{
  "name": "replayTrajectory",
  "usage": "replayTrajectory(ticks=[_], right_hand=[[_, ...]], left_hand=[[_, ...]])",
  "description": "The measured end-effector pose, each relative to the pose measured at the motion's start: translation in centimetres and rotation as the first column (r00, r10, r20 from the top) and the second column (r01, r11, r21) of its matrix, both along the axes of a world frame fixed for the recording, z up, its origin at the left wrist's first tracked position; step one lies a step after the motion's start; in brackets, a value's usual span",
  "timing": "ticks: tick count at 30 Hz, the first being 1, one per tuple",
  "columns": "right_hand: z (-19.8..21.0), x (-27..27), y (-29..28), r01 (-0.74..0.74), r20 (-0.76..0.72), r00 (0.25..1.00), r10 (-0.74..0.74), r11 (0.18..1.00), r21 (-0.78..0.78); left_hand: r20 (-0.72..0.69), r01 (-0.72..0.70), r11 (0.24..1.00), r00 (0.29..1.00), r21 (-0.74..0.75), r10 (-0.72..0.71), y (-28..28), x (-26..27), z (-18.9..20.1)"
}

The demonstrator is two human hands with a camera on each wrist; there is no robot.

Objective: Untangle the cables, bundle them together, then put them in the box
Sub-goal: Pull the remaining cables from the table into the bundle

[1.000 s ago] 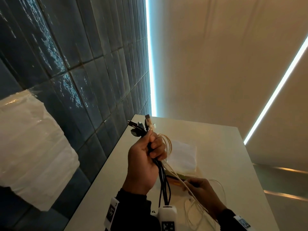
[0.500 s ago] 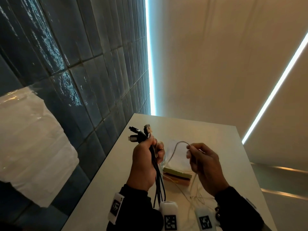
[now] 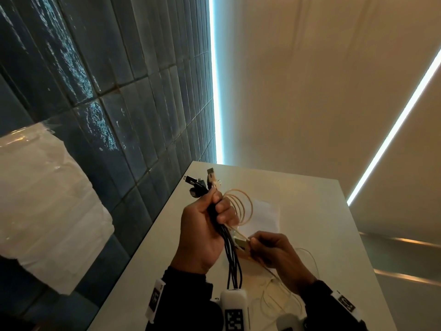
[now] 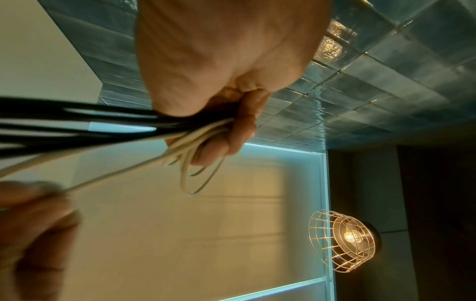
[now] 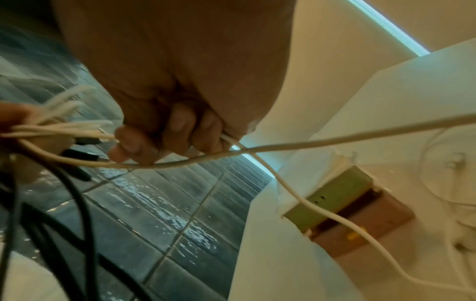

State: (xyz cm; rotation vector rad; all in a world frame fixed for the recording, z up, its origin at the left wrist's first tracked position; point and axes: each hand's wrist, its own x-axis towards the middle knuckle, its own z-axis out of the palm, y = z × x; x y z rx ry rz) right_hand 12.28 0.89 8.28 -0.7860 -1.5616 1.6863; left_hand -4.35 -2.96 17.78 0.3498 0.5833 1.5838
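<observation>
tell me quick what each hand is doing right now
Left hand: closed around the black cables and the looped white cable.
Right hand: fingers pinching the trailing strand of the white cable.

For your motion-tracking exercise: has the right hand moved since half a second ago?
Yes. The right hand has dropped toward the near end of the table, below the left hand.

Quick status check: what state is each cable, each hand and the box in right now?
Black cables: gripped together in the left hand, ends hanging.
White cable: partly looped at the left hand, rest trailing onto the table.
Right hand: pinching the white cable.
Box: on the table.
</observation>
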Motion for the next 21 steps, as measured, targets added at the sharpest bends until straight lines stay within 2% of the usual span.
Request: replayTrajectory(ticks=[4, 7, 10, 13, 16, 19, 21], right_hand=[[-4.8, 0.4, -0.1, 0.077, 0.146, 0.987, -0.061, 0.991, -0.11], [-7.8, 0.9, 0.2, 0.08, 0.261, 0.964, -0.052, 0.992, -0.1], [-9.3, 1.2, 0.7, 0.115, 0.327, 0.942, -0.082, 0.99, -0.082], [-11.3, 2.3, 1.0, 0.184, 0.443, 0.884, -0.149, 0.982, -0.037], [-12.3, 3.6, 1.0, 0.277, 0.503, 0.847, -0.172, 0.95, -0.142], [-11.1, 4.0, 2.2, 0.44, 0.463, 0.835, -0.296, 0.865, -0.241], [-8.2, 3.5, 3.2, 0.501, 0.285, 0.857, -0.428, 0.823, -0.269]], left_hand=[[-0.03, -0.053, 0.997, 0.998, 0.059, 0.054, 0.0, -1.3, 0.1], [-0.065, -0.08, 0.995, 0.994, 0.052, 0.084, 0.1, -1.4, 0.0], [-0.094, -0.084, 0.996, 0.992, 0.04, 0.087, 0.3, -1.5, 0.1], [-0.119, -0.062, 0.996, 0.991, 0.062, 0.069, 0.4, -2.2, 0.8], [-0.18, -0.082, 0.996, 0.98, 0.047, 0.089, 0.6, -2.7, 0.7], [-0.269, -0.123, 0.992, 0.957, -0.021, 0.113, 1.0, -2.5, 0.1], [-0.326, -0.149, 0.987, 0.938, -0.064, 0.12, 1.3, -2.1, -0.4]])
